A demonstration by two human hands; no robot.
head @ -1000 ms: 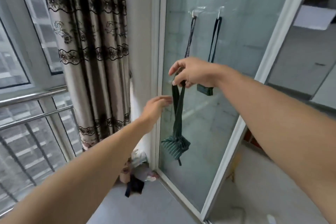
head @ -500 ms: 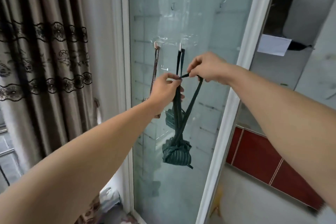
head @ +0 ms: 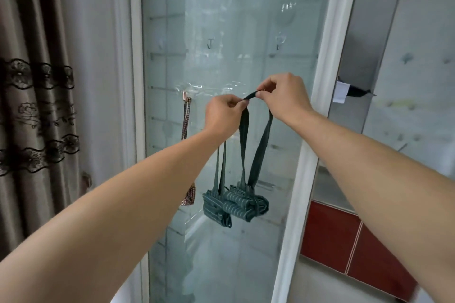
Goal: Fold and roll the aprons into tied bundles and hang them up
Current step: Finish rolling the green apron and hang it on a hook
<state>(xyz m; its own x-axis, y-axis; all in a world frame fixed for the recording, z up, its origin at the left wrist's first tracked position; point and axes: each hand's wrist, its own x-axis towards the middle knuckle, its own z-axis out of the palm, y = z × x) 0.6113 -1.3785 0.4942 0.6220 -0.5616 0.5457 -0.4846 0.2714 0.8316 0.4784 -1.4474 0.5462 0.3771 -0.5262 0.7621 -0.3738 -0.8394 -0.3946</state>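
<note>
Both hands raised before glass door (head: 246, 32), left hand (head: 222, 114) and right hand (head: 285, 96) pinching green strap (head: 250, 96), striped bundle (head: 243, 203) hanging below, second bundle (head: 214, 206) just left, red-patterned bundle (head: 189, 194) on hook (head: 185, 94).

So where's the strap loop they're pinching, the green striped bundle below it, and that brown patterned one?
strap loop (head: 250, 96), head view, stretch between the hands
green striped bundle (head: 242, 203), head view, rolled front
brown patterned bundle (head: 190, 195), head view, visible edge beside the left forearm
</note>
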